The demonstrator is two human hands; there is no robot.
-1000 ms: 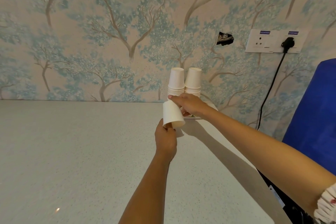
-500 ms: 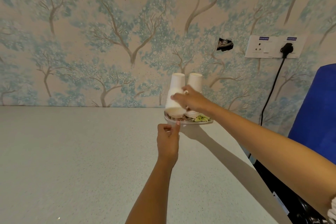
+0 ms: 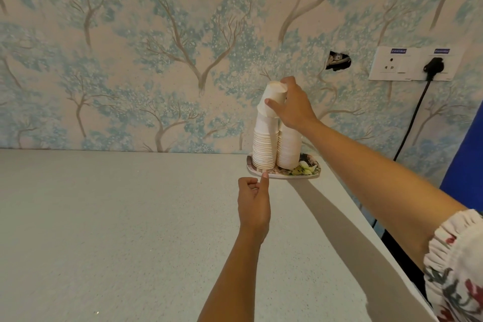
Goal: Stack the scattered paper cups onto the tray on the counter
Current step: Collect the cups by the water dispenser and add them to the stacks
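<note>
Two stacks of upside-down white paper cups stand on a floral tray (image 3: 312, 171) at the back right of the counter. My right hand (image 3: 292, 110) grips a white paper cup (image 3: 273, 99), upside down and slightly tilted, at the top of the left stack (image 3: 264, 146). The right stack (image 3: 288, 150) is partly hidden behind my hand. My left hand (image 3: 253, 200) hovers just in front of the tray, fingers loosely curled with one finger pointing up, holding nothing.
The speckled grey counter (image 3: 117, 230) meets a tree-patterned wall. Its right edge runs diagonally past the tray. A wall socket (image 3: 413, 63) with a black plug and cable (image 3: 410, 123) sits to the right, beside a blue object (image 3: 467, 159).
My right hand took the cup from my left hand and raised it from beside the stack to the top of the left stack. My left hand let go and stayed in front of the tray.
</note>
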